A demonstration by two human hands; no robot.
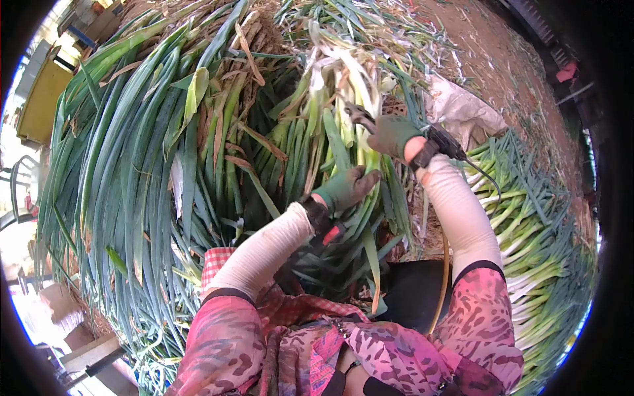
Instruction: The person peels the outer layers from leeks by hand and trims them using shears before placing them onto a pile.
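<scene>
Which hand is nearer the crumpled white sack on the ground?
The right hand, gloved green and gripping a black tool, is nearer the crumpled white sack, which lies just beyond it. The left hand grips green leek stalks, farther off.

Probably farm yard, heaped leeks (pixel 165 132), dirt ground (pixel 502 66)

Matt cloth gloves (pixel 348 188), waxy leek leaves (pixel 132 152)

Leek pile (pixel 165 145) crowds left and front; trimmed leeks (pixel 535 218) right; bare ground (pixel 502 59) beyond.
</scene>
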